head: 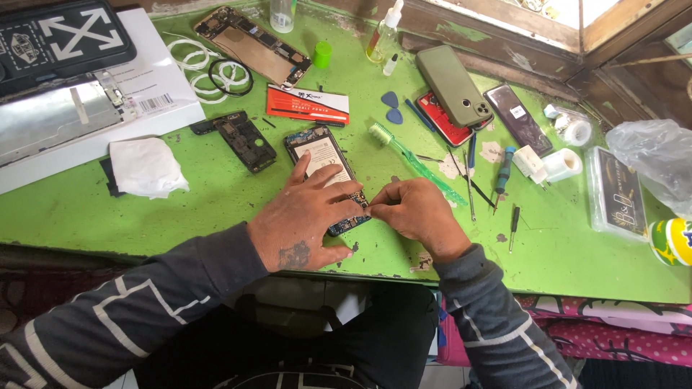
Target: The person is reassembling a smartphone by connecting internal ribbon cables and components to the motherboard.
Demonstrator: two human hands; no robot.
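Two hands met over an opened phone point(324, 162) that lay back-side up near the front edge of the green table point(216, 209), its battery and circuit parts exposed. The left hand point(306, 220) lay flat across the phone's lower half with fingers spread and open, gripping nothing, seemingly pressing the phone down so that it would not slide. The right hand point(418, 212) was curled at the phone's lower right corner, thumb and forefinger pinched together on something too small to make out; whether it was a tool or a part could not be told. Close to the right of the phone lay a green toothbrush point(411, 162), running diagonally and near enough to the right wrist to be knocked. Further right lay tweezers and small screwdrivers point(504, 173), within easy reach. Behind the phone sat a red card packet point(308, 104), two blue picks point(391, 106) and a removed dark frame part point(245, 140). Toward the left edge lay a crumpled white tissue point(148, 167) and a white box point(155, 101). Along the back edge lay another stripped phone point(252, 45), a green bottle cap point(322, 54) and a small dropper bottle point(383, 34), with an olive-cased phone point(453, 85) beside a red one point(441, 119). Rolls of white tape point(569, 130) stood toward the right edge.
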